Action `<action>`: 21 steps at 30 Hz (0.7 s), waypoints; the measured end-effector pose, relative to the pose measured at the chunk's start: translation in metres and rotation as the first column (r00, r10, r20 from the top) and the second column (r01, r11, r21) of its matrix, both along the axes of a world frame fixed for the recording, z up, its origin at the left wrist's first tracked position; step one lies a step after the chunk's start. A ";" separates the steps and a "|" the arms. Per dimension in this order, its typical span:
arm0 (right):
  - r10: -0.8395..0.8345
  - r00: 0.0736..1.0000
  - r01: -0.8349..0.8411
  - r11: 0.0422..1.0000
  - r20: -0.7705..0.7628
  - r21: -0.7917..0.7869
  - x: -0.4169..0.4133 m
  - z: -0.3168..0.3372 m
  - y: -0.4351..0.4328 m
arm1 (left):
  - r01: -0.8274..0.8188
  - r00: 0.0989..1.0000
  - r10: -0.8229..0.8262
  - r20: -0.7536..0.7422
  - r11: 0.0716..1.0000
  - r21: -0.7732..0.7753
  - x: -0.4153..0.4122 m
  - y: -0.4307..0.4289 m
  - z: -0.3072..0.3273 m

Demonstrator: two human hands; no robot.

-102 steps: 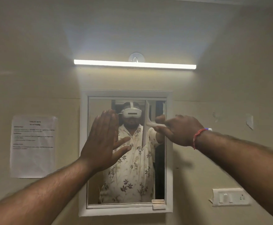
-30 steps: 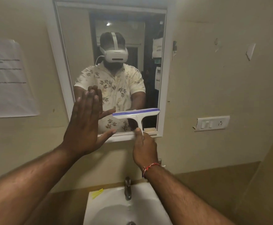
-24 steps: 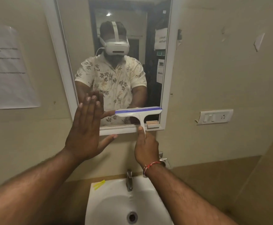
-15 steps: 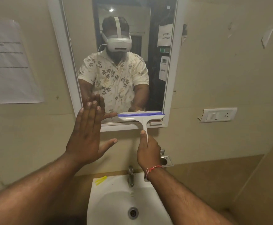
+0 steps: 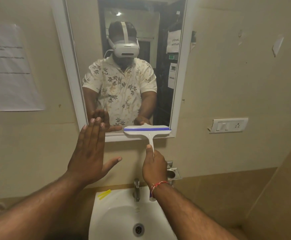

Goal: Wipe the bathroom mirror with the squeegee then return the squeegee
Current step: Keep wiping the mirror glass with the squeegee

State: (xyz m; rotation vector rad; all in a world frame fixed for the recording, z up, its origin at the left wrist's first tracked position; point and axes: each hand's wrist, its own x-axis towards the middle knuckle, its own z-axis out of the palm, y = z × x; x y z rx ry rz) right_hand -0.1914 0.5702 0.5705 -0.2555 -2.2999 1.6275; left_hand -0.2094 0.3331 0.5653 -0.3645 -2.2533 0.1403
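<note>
A white-framed mirror (image 5: 72, 54) hangs on the beige wall and reflects a person in a floral shirt. The white squeegee (image 5: 147, 131) with a blue blade strip lies level across the mirror's bottom right edge, its blade at the lower frame. My right hand (image 5: 154, 166) grips its handle from below, thumb up along the stem. My left hand (image 5: 89, 153) is held flat with fingers up and thumb spread, below the mirror's lower left corner, fingertips over the frame; it holds nothing.
A white sink (image 5: 122, 215) with a metal tap (image 5: 136, 189) sits directly below. A yellow scrap (image 5: 104, 194) lies on the sink rim. A metal holder (image 5: 173, 173) is on the wall beside my right wrist. A switch plate (image 5: 228, 125) is right, a paper notice (image 5: 9, 68) left.
The squeegee has slid down the right part of the glass to the bottom frame, my right hand dropping with it. My left hand has lowered off the glass. My view tilted down.
</note>
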 end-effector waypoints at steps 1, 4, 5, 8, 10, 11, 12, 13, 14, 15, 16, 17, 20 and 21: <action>-0.003 1.000 0.003 1.000 -0.001 0.011 0.000 0.000 0.000 | 0.000 1.000 0.000 0.000 1.000 0.003 0.001 0.000 0.000; -0.008 1.000 0.008 0.999 0.003 0.031 0.002 0.000 0.001 | -0.002 1.000 0.002 -0.010 1.000 0.003 0.003 0.000 0.000; -0.009 1.000 0.008 0.999 0.005 0.040 0.003 0.000 0.002 | -0.003 1.000 0.003 -0.014 1.000 0.004 0.004 0.001 0.000; -0.018 1.000 0.019 0.996 -0.007 0.088 0.005 0.001 0.006 | -0.004 1.000 0.004 -0.022 1.000 0.007 0.003 0.002 0.004; -0.014 1.000 0.017 0.993 -0.024 0.121 0.006 0.008 0.009 | 0.000 1.000 0.001 -0.030 1.000 0.002 0.002 0.004 0.009; -0.007 0.999 0.012 0.991 -0.038 0.135 0.005 0.012 0.009 | 0.000 0.999 0.000 -0.036 1.000 -0.002 0.002 0.005 0.012; 0.002 0.999 0.006 0.990 -0.054 0.144 0.005 0.018 0.010 | 0.000 0.999 0.000 -0.040 1.000 -0.003 0.002 0.007 0.016; 0.011 0.997 0.000 0.989 -0.076 0.150 0.004 0.025 0.011 | 0.002 0.999 -0.002 -0.044 1.000 -0.001 0.002 0.010 0.020; 0.022 0.994 -0.006 0.989 -0.107 0.149 0.003 0.033 0.012 | 0.005 0.999 -0.004 -0.050 1.000 0.003 0.002 0.012 0.024; 0.037 0.990 -0.017 0.990 -0.135 0.143 0.001 0.040 0.012 | 0.007 0.998 -0.007 -0.060 1.000 0.006 0.002 0.014 0.029; 0.050 0.986 -0.028 0.990 -0.161 0.136 0.000 0.049 0.012 | 0.011 0.997 -0.010 -0.077 1.000 0.009 0.002 0.016 0.036; 0.050 0.981 -0.025 0.991 -0.189 0.134 -0.002 0.058 0.012 | 0.020 0.995 -0.018 -0.095 1.000 0.013 0.002 0.017 0.044; 0.024 0.964 0.010 0.992 -0.266 0.127 -0.008 0.088 0.012 | 0.055 0.989 -0.049 -0.137 0.998 0.041 0.002 0.018 0.071; 0.020 0.955 0.016 0.993 -0.296 0.119 -0.009 0.100 0.012 | 0.054 0.988 -0.047 -0.147 0.997 0.048 0.002 0.018 0.082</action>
